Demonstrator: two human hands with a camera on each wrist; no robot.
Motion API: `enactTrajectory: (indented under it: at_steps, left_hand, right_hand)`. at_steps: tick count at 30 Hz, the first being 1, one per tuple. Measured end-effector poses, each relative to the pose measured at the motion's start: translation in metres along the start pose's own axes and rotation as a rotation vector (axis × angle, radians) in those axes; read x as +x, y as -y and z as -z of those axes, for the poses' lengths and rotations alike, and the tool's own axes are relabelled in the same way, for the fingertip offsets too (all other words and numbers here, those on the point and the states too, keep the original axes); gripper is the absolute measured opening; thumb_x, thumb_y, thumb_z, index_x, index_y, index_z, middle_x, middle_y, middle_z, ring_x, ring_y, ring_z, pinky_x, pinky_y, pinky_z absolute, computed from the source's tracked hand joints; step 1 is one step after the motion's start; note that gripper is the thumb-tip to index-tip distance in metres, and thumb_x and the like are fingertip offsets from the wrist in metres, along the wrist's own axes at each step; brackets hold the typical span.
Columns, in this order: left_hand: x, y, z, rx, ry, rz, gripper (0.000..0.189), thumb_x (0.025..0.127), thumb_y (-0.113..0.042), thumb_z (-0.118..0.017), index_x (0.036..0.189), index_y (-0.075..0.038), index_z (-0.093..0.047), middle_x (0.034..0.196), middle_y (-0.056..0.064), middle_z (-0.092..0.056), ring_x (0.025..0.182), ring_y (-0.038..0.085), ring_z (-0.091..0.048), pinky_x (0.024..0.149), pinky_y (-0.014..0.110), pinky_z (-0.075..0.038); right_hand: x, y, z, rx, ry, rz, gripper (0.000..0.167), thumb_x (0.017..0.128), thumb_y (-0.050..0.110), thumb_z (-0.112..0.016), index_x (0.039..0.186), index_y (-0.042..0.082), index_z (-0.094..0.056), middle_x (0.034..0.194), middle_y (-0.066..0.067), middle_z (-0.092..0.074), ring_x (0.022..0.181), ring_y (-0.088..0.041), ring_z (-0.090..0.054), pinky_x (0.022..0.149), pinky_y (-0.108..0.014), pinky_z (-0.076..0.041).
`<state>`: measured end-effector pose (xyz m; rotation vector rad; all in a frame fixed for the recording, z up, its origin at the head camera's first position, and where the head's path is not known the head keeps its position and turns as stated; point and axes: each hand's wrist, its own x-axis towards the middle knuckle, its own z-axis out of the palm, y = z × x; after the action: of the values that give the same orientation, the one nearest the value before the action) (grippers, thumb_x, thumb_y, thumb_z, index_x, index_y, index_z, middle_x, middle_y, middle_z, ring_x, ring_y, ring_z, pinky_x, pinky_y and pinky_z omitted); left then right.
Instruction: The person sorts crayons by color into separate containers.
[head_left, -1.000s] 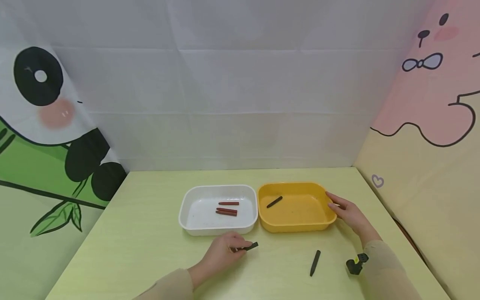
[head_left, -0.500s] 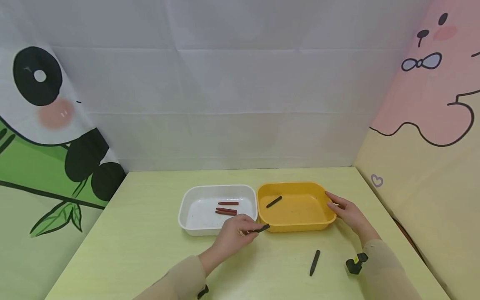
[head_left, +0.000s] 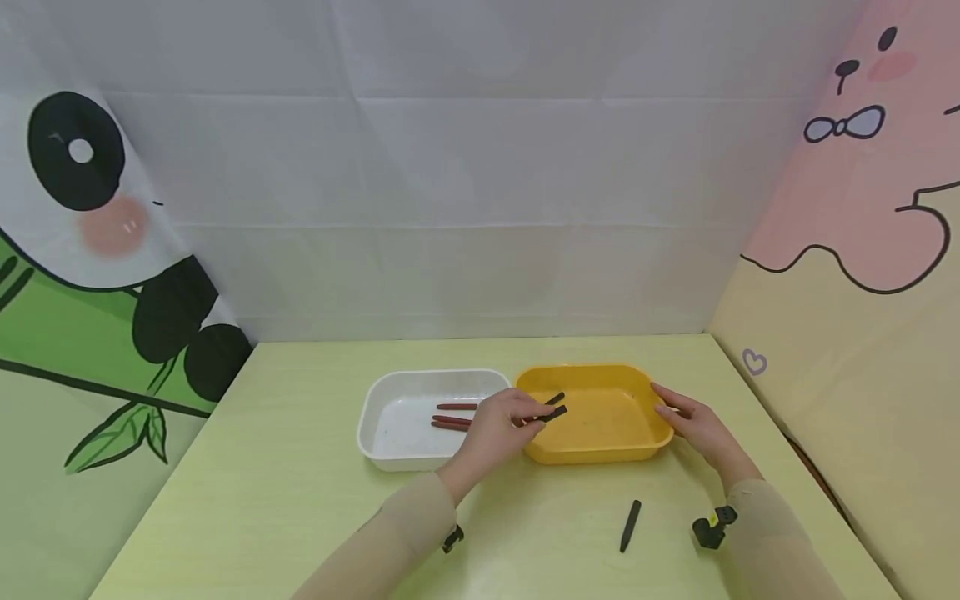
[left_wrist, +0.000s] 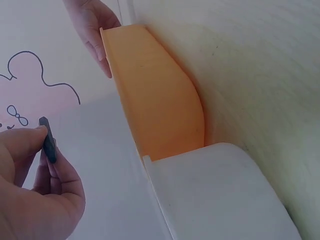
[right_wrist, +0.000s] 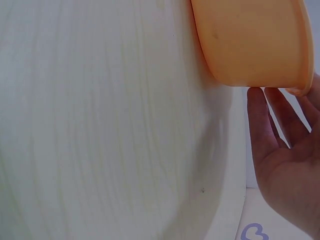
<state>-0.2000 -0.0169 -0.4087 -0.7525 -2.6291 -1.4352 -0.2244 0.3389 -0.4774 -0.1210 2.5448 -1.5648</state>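
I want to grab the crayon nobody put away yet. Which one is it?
Find the yellow tray on the green table. In front of it, toward the person, a dark crayon lies alone on the tabletop. The other crayons are in trays or in the left hand.

Pale green table (head_left: 300, 500), cartoon-print curtains (head_left: 90, 250)

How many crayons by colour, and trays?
Black crayons: 3 – one pinched in the left hand at, one in the yellow tray at, one on the table at
Red crayons: 3, in the white tray
Trays: 2
Total: 8
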Motion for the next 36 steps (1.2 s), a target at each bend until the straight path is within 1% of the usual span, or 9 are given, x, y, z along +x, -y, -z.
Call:
enactTrajectory:
  at_steps: [7, 11, 15, 18, 23, 25, 32, 36]
  left_hand:
    - [0.023, -0.002, -0.009, 0.038, 0.001, -0.022, 0.022, 0.087, -0.005, -0.075, 0.107, -0.014, -0.079, 0.099, 0.001, -0.070, 0.081, 0.012, -0.057, 0.066, 0.020, -0.052]
    - [0.033, -0.004, -0.013, 0.063, 0.003, -0.006, 0.021, 0.088, -0.006, -0.075, 0.108, -0.013, -0.079, 0.097, 0.001, -0.070, 0.081, 0.012, -0.057, 0.066, 0.020, -0.050]
    - [0.041, -0.004, -0.017, 0.064, 0.014, 0.013, 0.021, 0.088, -0.006, -0.075, 0.107, -0.013, -0.079, 0.094, 0.000, -0.069, 0.079, 0.012, -0.055, 0.066, 0.020, -0.049]
    - [0.046, -0.002, -0.020, 0.074, 0.023, 0.017, 0.021, 0.088, -0.007, -0.075, 0.107, -0.014, -0.079, 0.093, -0.001, -0.069, 0.078, 0.011, -0.055, 0.065, 0.020, -0.049]
    - [0.054, 0.004, -0.027, 0.111, 0.032, -0.008, 0.021, 0.089, -0.008, -0.074, 0.108, -0.014, -0.079, 0.094, -0.002, -0.069, 0.077, 0.009, -0.055, 0.065, 0.018, -0.049]
    - [0.057, 0.006, -0.029, 0.108, 0.032, -0.005, 0.020, 0.089, -0.007, -0.074, 0.108, -0.014, -0.079, 0.093, -0.002, -0.068, 0.077, 0.009, -0.055, 0.065, 0.018, -0.049]
    - [0.066, 0.015, -0.037, 0.117, 0.031, 0.037, 0.020, 0.089, -0.008, -0.074, 0.107, -0.014, -0.079, 0.091, -0.004, -0.068, 0.077, 0.009, -0.056, 0.067, 0.018, -0.050]
    - [0.069, 0.020, -0.040, 0.102, 0.032, 0.066, 0.019, 0.088, -0.008, -0.075, 0.106, -0.013, -0.080, 0.090, -0.004, -0.067, 0.078, 0.009, -0.057, 0.069, 0.018, -0.051]
  right_hand:
    - [0.000, 0.000, -0.001, 0.001, -0.003, 0.002, 0.059, 0.104, 0.030, -0.053, 0.153, 0.003, -0.034, 0.156, -0.027, -0.027, 0.138, -0.047, -0.032, 0.103, -0.044, -0.045]
    - [0.000, 0.000, -0.001, 0.001, -0.004, 0.000, 0.060, 0.104, 0.031, -0.053, 0.153, 0.003, -0.034, 0.156, -0.027, -0.027, 0.138, -0.047, -0.032, 0.103, -0.045, -0.045]
    - [0.000, 0.001, -0.001, -0.001, -0.003, -0.009, 0.060, 0.104, 0.031, -0.054, 0.153, 0.004, -0.034, 0.156, -0.027, -0.027, 0.138, -0.047, -0.033, 0.103, -0.047, -0.045]
    - [0.000, 0.001, 0.000, -0.003, 0.000, -0.014, 0.061, 0.103, 0.032, -0.054, 0.153, 0.005, -0.034, 0.156, -0.027, -0.026, 0.138, -0.047, -0.033, 0.103, -0.048, -0.045]
    - [0.001, 0.000, 0.000, -0.009, -0.003, -0.012, 0.060, 0.103, 0.032, -0.054, 0.153, 0.005, -0.034, 0.156, -0.026, -0.027, 0.138, -0.046, -0.034, 0.103, -0.048, -0.044]
    - [0.002, -0.001, 0.000, -0.010, -0.007, -0.016, 0.059, 0.104, 0.032, -0.053, 0.153, 0.006, -0.035, 0.156, -0.026, -0.027, 0.138, -0.046, -0.034, 0.104, -0.048, -0.044]
    - [0.003, -0.005, 0.001, -0.004, -0.013, -0.025, 0.059, 0.103, 0.033, -0.054, 0.153, 0.007, -0.035, 0.157, -0.025, -0.028, 0.138, -0.045, -0.034, 0.103, -0.047, -0.045]
    - [0.004, -0.005, 0.001, 0.003, -0.011, -0.025, 0.060, 0.103, 0.034, -0.054, 0.153, 0.007, -0.035, 0.157, -0.025, -0.028, 0.138, -0.045, -0.034, 0.103, -0.045, -0.046]
